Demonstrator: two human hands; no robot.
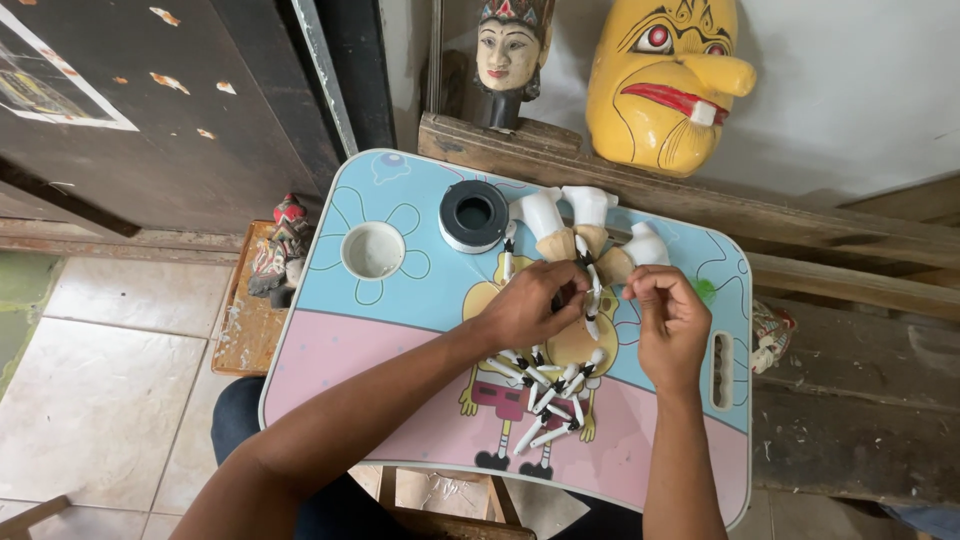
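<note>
My left hand (528,305) and my right hand (672,318) meet over a small blue and pink lap table (340,340). Between their fingertips hangs a thin white puppet limb (593,300) with black bands; the left hand pinches its upper part, and the right hand's fingers are closed beside it. Several similar white and black limb pieces (545,395) lie in a loose pile just below my hands. Three white and tan carved pieces (585,225) stand behind my hands.
A black and white tape roll (473,215) and the table's round cup hole (373,250) sit at the back left. A yellow mask (663,80) and a carved puppet head (508,55) lean on a wooden ledge. A small painted figure (280,250) lies on a board at the left.
</note>
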